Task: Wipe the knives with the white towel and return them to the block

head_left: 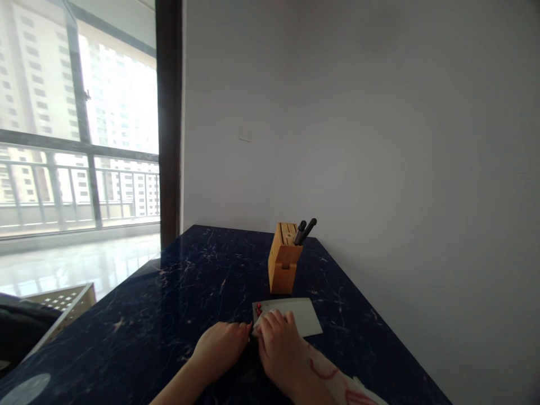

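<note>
A broad, pale grey rectangular blade (306, 316), like that of a cleaver, lies level in front of me with small red marks (259, 307) at its left end. My left hand (223, 342) is closed in a fist at that left end, where the handle would be; the fingers hide most of it. Over the blade's near left corner, my right hand (278, 340) is closed on a whitish crumpled cloth, of which only a bit shows between the two hands. Under my right forearm spreads a white sheet with red markings (324, 368); whether it joins the cloth is hidden.
Beyond the blade stands a wooden knife block (280, 267) with black-handled knives (307, 229) at its right side. The dark blue marbled table (189, 281) runs to the walls. A pale round patch (27, 388) shows at near left. A perforated light basket (63, 301) with dark fabric sits left of the table.
</note>
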A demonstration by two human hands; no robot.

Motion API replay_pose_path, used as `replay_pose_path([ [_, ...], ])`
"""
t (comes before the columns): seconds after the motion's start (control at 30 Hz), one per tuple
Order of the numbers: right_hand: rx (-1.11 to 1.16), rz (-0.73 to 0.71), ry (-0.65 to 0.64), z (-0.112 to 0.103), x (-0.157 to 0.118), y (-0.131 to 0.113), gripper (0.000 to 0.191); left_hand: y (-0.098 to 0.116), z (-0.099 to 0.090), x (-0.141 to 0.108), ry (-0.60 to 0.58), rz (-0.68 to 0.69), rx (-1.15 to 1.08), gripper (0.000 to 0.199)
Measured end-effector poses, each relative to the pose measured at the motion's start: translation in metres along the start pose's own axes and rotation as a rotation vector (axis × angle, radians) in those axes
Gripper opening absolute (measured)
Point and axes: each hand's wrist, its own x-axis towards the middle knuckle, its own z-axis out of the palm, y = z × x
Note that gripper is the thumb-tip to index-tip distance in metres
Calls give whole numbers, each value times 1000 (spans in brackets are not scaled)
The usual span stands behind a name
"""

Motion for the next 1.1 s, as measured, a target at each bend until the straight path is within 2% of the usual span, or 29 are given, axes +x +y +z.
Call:
replay_pose_path([
  [0.27, 16, 38, 10, -1, 1, 0, 13, 3, -1, -1, 16, -24, 32, 48],
  [0.53, 135, 193, 62, 4, 1, 4, 11, 1, 0, 0, 9, -57, 18, 52],
  [0.83, 117, 95, 18, -4, -1, 2, 16, 1, 2, -1, -3, -51, 20, 49],
  [1.0, 105, 190, 65, -2, 1, 10, 17, 5, -2, 0, -8, -83, 18, 50],
  [1.1, 129, 165, 64, 2, 1, 10, 16, 6, -3, 0, -25, -88, 13, 48],
])
